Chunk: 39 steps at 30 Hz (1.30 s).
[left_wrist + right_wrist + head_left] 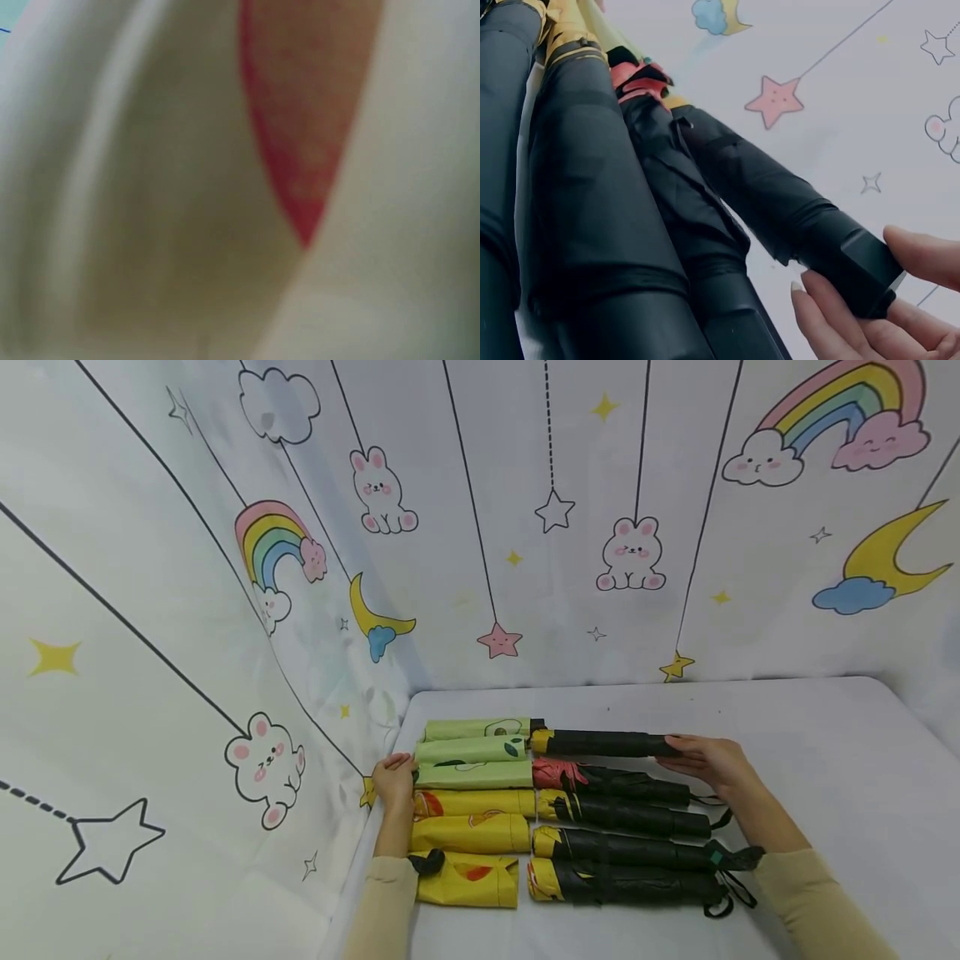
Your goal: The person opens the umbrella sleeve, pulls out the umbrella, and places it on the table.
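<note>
My right hand (708, 766) pinches the handle end of a black folding umbrella (607, 743) with a yellow tip, thumb on top and fingers below. In the right wrist view this umbrella (750, 172) is raised above its neighbours. At the left, my left hand (395, 778) grips the left end of a green folded umbrella (468, 749), its fingertips partly hidden. Green umbrellas with an avocado print lie on either side, one behind (457, 729) and one in front (472, 775). Only sleeve and a bit of skin fill the left wrist view.
Nearer me, yellow fruit-print umbrellas (468, 833) form the left column. The right column holds a red-and-black umbrella (611, 779) and several black ones with yellow tips (637, 883), wrist loops at the right. A white-covered table (825, 760) meets a cartoon-print cloth wall (555, 577).
</note>
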{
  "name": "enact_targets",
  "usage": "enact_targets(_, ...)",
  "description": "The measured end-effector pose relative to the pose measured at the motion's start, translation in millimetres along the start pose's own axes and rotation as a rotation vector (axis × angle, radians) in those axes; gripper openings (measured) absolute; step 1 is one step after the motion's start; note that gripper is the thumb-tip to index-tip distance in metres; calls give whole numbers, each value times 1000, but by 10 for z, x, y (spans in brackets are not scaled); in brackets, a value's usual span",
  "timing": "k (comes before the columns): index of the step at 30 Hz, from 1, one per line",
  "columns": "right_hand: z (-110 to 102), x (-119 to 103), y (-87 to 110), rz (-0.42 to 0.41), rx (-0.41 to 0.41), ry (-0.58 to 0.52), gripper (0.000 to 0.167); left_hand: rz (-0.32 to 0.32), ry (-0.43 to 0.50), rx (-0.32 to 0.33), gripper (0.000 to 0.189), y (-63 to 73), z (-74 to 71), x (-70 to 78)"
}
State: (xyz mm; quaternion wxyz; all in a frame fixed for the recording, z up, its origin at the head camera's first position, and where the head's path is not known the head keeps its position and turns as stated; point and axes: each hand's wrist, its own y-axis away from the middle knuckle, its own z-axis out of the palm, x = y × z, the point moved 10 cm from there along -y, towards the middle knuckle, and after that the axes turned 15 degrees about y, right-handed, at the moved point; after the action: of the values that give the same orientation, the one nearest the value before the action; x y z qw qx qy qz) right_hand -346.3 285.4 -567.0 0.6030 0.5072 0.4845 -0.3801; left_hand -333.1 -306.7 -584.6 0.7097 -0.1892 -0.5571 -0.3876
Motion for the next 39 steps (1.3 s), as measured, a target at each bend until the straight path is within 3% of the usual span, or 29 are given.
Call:
enact_targets(6,-52,30,25,-15,-24,15,15,8,-23,3,38,8,10,21)
enact_targets(13,-61,130,-18,-14,-108,83,30,8,-19,-10,40,-20,24,-10)
enact_targets(19,-113,192,-17,25,-106,347,63,0,-35,-22,41,-29,36,-19)
enact_targets(22,-116,188,-24,37,-89,453,69,6,-27,-17,41,-36,34,-13)
enact_targets(29,-113,153,-29,71,-38,558,66,-12,-41,-21,41,-55,26,-31)
enact_targets(36,-208,98,-31,102,12,524,53,-18,-47,-16,40,-58,22,-3)
enact_targets(39,-220,30,-38,87,40,569,54,-25,-51,-20,40,-53,30,8)
